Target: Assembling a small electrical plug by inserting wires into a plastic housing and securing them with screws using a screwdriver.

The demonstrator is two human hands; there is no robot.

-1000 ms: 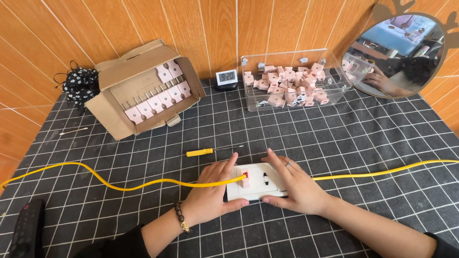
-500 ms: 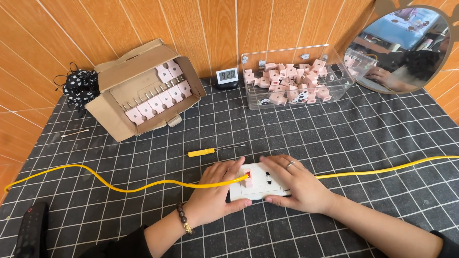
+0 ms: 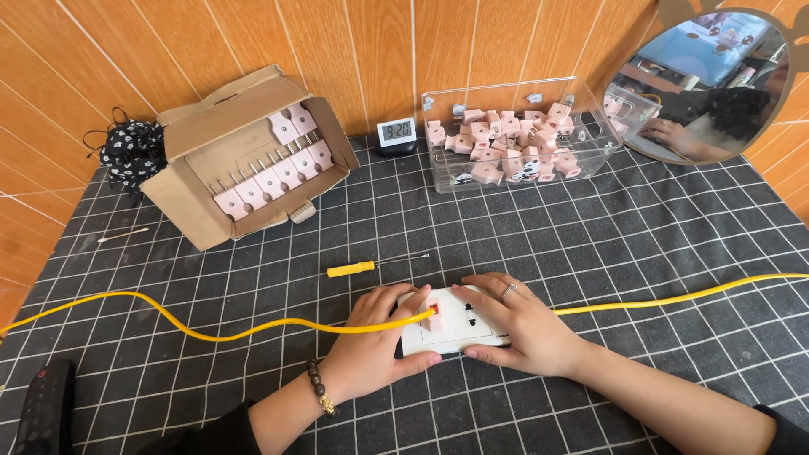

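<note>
A white socket block (image 3: 455, 327) lies flat on the gridded mat, with a small pink plug (image 3: 435, 318) set into its left half. My left hand (image 3: 371, 354) clasps the block's left end, thumb under the front edge, and the yellow cable (image 3: 211, 329) runs under its fingers to the pink plug. My right hand (image 3: 518, 324) rests on the block's right end, fingers spread over its top and a ring on one finger. The cable carries on past that hand toward the right edge (image 3: 691, 297).
A yellow-handled screwdriver (image 3: 354, 269) lies just beyond the hands. Further back: a tilted cardboard box (image 3: 194, 126) with rows of pink plugs, a small digital clock (image 3: 395, 132), a clear bin (image 3: 590, 139) of pink plugs, a round mirror (image 3: 674, 84). A dark remote (image 3: 38, 413) sits front left.
Both hands and the socket block stay in place with only slight finger shifts. The view has tipped a little, so everything sits slightly lower in frame.
</note>
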